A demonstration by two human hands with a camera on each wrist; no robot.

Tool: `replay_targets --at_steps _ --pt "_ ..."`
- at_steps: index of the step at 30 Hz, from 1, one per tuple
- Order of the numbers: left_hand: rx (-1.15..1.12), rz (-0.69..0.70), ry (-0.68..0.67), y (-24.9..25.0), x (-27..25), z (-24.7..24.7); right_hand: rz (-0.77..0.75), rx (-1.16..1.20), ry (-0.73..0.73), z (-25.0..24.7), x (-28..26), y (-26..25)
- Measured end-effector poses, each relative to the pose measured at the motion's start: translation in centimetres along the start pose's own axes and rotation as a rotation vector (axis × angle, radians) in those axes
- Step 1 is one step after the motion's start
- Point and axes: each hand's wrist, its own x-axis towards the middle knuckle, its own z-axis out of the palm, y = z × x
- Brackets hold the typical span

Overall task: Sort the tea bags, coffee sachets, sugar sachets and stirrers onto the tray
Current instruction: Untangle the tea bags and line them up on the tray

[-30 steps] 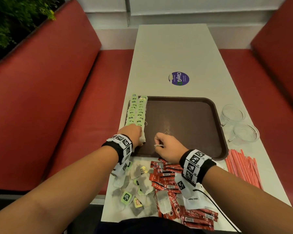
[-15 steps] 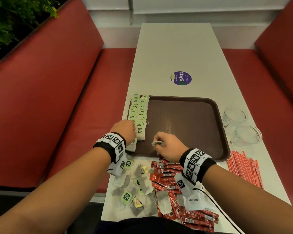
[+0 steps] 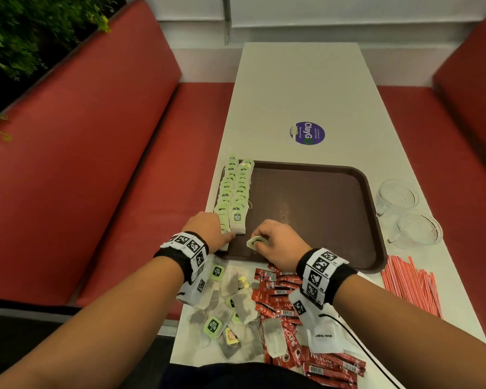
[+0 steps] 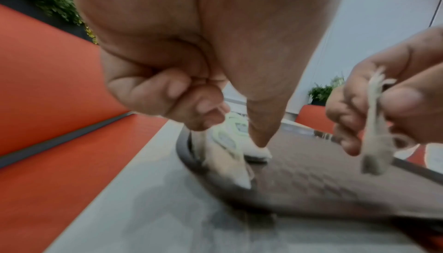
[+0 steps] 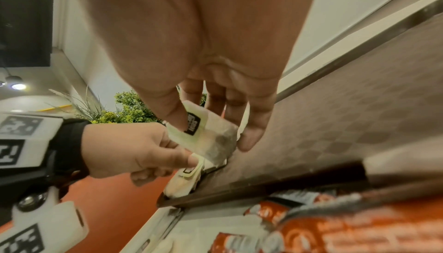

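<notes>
A brown tray lies mid-table with two rows of green-tagged tea bags along its left edge. My left hand is at the near end of the left row. It holds a tea bag down at the tray rim, thumb tip on it and the other fingers curled. Just to the right, my right hand pinches another tea bag by its green tag, a little above the tray floor. Loose tea bags, red coffee sachets and a white sugar sachet lie near me.
Red-and-white stirrers lie in a heap right of the tray's near corner. Two glass cups stand beyond them by the table's right edge. A purple sticker marks the far table. Red benches flank both sides.
My left hand has drawn back from the row's end toward the tray's near rim, bringing a tea bag with it. The right hand has stayed put, and its tea bag's tag now shows.
</notes>
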Motion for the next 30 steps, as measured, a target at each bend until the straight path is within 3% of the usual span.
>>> replay_targets --at_steps 3,5,9,15,17,22,26,30 --pt "-0.322 0.186 0.110 0.2 -1.0 -0.6 -0.030 0.008 0.070 -0.2 0.3 0.2" --pt "-0.462 0.338 0.088 0.6 -1.8 -1.1 -0.032 0.017 0.102 -0.3 0.4 0.1" --pt "-0.474 0.472 0.045 0.9 -2.1 -1.1 -0.001 0.081 0.146 -0.3 0.7 0.0" --pt "-0.466 0.359 0.140 0.0 -1.3 -1.3 0.034 0.120 0.105 0.4 0.2 0.2" --pt "-0.414 0.303 0.118 -0.7 -0.8 -1.4 0.013 0.029 -0.005 0.7 -0.6 0.3" --pt "-0.363 0.237 -0.113 -0.7 0.3 -0.6 -0.183 -0.272 -0.377 1.5 -2.5 -1.0" --pt "-0.443 0.112 -0.022 -0.1 1.6 0.3 -0.239 -0.288 -0.533 2.9 -3.5 -1.7" --pt "-0.367 0.071 0.051 0.6 2.6 0.3 -0.259 -0.341 -0.560 3.5 -3.9 -2.0"
